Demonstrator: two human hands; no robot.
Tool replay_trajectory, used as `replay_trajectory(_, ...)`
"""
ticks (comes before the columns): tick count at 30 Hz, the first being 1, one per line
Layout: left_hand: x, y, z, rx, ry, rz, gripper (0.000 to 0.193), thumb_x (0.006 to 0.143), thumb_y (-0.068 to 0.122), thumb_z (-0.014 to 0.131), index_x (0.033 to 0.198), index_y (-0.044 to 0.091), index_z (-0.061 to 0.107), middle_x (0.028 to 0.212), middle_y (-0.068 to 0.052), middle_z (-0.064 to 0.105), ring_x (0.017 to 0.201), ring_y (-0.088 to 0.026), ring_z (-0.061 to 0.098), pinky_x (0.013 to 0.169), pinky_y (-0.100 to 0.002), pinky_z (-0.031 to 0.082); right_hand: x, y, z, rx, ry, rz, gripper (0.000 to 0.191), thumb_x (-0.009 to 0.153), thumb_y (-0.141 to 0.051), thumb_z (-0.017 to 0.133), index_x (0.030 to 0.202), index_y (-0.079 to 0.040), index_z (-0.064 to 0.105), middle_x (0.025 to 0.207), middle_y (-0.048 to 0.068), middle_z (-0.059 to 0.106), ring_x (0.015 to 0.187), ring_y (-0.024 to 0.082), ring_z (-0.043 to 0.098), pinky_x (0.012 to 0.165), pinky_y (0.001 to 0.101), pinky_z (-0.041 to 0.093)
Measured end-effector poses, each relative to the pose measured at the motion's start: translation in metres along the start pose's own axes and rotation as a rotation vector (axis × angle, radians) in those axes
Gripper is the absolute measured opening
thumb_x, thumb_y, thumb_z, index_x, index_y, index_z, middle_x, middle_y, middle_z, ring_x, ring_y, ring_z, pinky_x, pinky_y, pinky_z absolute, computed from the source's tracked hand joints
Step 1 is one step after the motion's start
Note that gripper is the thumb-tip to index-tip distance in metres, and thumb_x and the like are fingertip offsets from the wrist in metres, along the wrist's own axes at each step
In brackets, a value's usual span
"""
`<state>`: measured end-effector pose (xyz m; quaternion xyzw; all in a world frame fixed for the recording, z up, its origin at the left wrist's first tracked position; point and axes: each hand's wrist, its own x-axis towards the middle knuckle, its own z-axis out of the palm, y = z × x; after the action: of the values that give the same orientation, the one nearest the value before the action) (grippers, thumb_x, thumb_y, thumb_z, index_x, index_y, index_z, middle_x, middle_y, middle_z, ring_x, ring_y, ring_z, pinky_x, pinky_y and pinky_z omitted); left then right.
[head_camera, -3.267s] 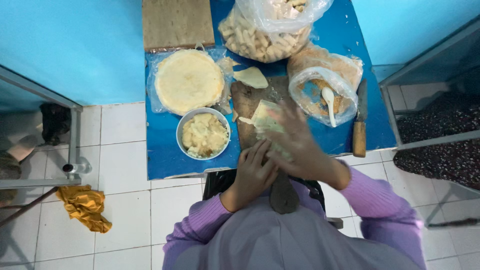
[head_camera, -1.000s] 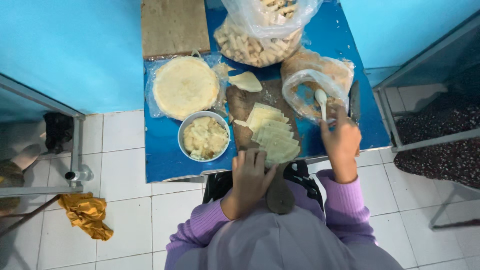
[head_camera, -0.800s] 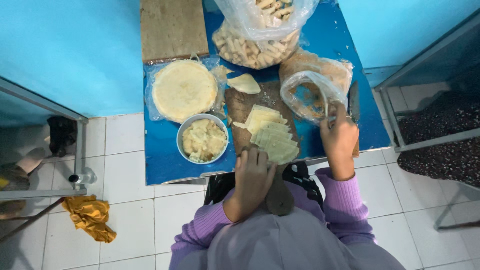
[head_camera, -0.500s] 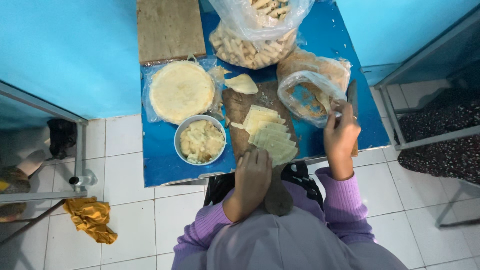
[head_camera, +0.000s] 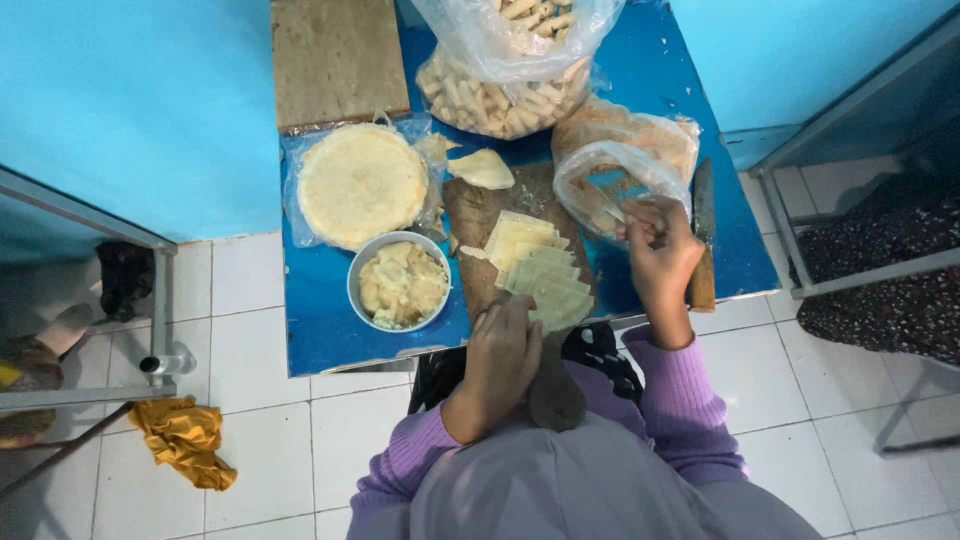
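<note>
The left hand (head_camera: 505, 350) is laid palm down at the near end of the wooden board (head_camera: 480, 215), its fingers (head_camera: 490, 318) loosely together and touching the stack of pale cut sheets (head_camera: 540, 270) on the board. The right hand (head_camera: 658, 252) is raised at the mouth of a clear plastic bag (head_camera: 600, 170) on the blue table (head_camera: 320, 320), fingers curled and pinching a thin pale utensil handle (head_camera: 622, 213). A knife (head_camera: 702, 235) lies just beside it.

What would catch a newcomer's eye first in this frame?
The fanned stack of pale square wrappers on the wooden board at the blue table's middle, with the left hand at its near edge. Just right, the right hand reaches into an open plastic bag; far behind sits a big bag of rolled snacks.
</note>
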<state>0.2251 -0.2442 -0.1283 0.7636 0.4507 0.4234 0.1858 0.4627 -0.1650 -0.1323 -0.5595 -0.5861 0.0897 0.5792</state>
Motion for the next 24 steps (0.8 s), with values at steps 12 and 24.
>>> replay_trajectory(12, 0.002, -0.003, -0.002, 0.003, 0.002, 0.004, 0.029, 0.088, 0.009, 0.07, 0.115, 0.0, 0.062, 0.096, -0.017, 0.069, 0.09, -0.036, 0.065, 0.081, -0.047, 0.049, -0.008, 0.004, -0.033, 0.295, 0.154, 0.187, 0.026, 0.103, 0.012, 0.062, 0.125, 0.003, 0.05, 0.103, 0.02, 0.073, 0.08, 0.018, 0.073, 0.074, 0.0281, 0.061)
replay_trajectory(24, 0.003, -0.002, -0.003, -0.087, 0.047, -0.041, 0.029, 0.086, 0.0, 0.071, 0.112, 0.001, 0.058, 0.084, -0.017, 0.064, 0.081, -0.037, 0.066, 0.075, -0.047, 0.052, -0.059, -0.007, -0.048, 0.49, -0.229, 0.313, 0.024, 0.099, 0.013, 0.061, 0.118, 0.001, 0.053, 0.106, 0.02, 0.073, 0.087, 0.017, 0.069, 0.072, 0.0295, 0.056)
